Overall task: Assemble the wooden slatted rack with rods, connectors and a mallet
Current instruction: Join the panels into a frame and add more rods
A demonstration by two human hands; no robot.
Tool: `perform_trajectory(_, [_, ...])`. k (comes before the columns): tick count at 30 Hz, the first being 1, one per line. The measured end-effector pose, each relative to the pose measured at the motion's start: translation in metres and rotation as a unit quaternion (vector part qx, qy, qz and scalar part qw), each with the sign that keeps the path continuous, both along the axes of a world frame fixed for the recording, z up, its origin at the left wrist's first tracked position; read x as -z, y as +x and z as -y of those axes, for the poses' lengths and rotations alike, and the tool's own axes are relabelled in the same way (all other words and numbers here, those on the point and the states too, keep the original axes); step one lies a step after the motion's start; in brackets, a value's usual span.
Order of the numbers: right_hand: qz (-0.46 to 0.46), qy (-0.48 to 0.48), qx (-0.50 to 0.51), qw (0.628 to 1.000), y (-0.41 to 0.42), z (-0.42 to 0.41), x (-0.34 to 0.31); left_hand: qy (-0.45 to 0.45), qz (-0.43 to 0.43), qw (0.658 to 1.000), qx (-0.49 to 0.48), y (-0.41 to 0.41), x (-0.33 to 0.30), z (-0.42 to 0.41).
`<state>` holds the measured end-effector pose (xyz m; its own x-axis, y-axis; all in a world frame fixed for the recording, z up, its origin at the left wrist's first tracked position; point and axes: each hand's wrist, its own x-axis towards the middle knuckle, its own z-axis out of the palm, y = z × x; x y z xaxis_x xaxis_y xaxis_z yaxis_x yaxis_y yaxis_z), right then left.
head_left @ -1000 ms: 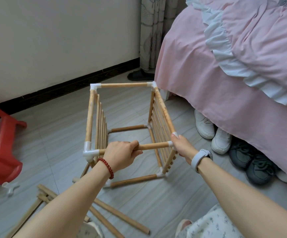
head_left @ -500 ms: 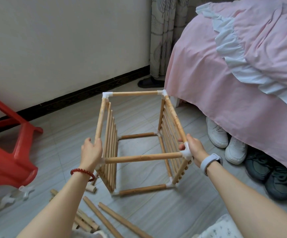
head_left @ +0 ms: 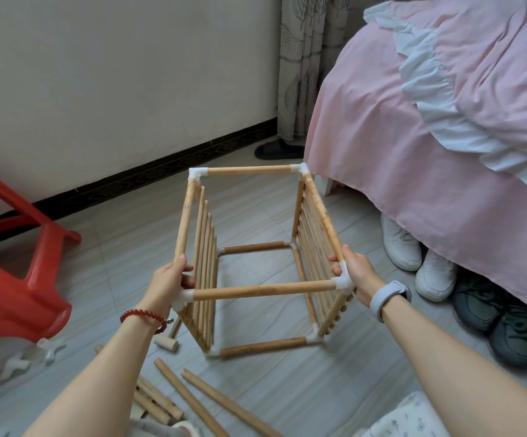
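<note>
on the tiled floor point(head_left: 123, 253), just beside the pink-covered bed point(head_left: 413, 190), stands the wooden rack point(head_left: 257, 263), an open box frame of rods joined by white corner connectors, with slatted panels on its left and right sides.

left hand point(head_left: 170, 280): arm extended forward from the lower left, wrist carrying a red bead bracelet point(head_left: 144, 316). the fingers are curled round the rack's upper left rail, just behind the near left connector point(head_left: 184, 296); thumb on the inner side, knuckles outward.

right hand point(head_left: 355, 272): arm extended forward from the lower right, wrist carrying a grey band point(head_left: 389, 294). the fingers wrap the near right connector point(head_left: 343, 280) and the end of the upper right rail; the palm lies on the outer side of the rack.

near top rod point(head_left: 263, 291): runs level between the two hands, seated in both near connectors.

near the rack's lower left corner: a short wooden dowel piece point(head_left: 167, 344) lies on the floor; loose rods point(head_left: 192, 402) lie nearer the person; two spare white connectors point(head_left: 32, 357) lie further left, beside a red plastic stool point(head_left: 13, 279) tipped on its side.

right of the rack: white shoes point(head_left: 419, 257) and dark shoes point(head_left: 504, 326) sit at the bed's edge. beyond the rack, a dark slipper point(head_left: 278, 149) lies at the foot of a curtain point(head_left: 306, 58).
</note>
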<state>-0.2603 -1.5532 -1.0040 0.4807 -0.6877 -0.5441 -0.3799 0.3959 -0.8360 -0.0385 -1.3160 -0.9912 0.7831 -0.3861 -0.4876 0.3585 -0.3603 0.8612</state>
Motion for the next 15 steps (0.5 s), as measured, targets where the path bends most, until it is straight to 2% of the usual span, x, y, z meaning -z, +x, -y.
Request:
perform_trajectory(4, [-0.002, 0.0, 0.002, 1.0, 0.0, 0.001, 0.0, 0.008, 0.013, 1.0, 0.004, -0.002, 0.0, 0.004])
perform_trajectory(6, [-0.03, -0.052, -0.007, 0.998, 0.001, 0.0, 0.0, 0.005, 0.01, 1.0, 0.0, -0.002, 0.0, 0.006])
perform_trajectory(8, [-0.088, -0.153, -0.032, 0.984, 0.0, -0.001, -0.001, 0.002, 0.007, 1.0, -0.006, -0.002, -0.001, 0.007])
perform_trajectory(10, [-0.163, -0.295, -0.076, 0.939, -0.001, -0.003, -0.003, 0.009, 0.026, 1.0, 0.006, -0.002, -0.002, 0.007])
perform_trajectory(12, [-0.212, -0.443, -0.11, 0.864, -0.001, -0.01, -0.01, 0.048, 0.084, 0.995, 0.038, -0.005, -0.001, 0.005])
perform_trajectory(14, [-0.17, -0.554, -0.159, 0.8, 0.003, -0.021, -0.018, 0.091, 0.146, 0.984, 0.053, -0.007, 0.003, 0.003])
perform_trajectory(15, [-0.136, -0.576, -0.212, 0.778, 0.007, -0.03, -0.023, 0.101, 0.162, 0.98, 0.053, -0.008, 0.004, 0.003])
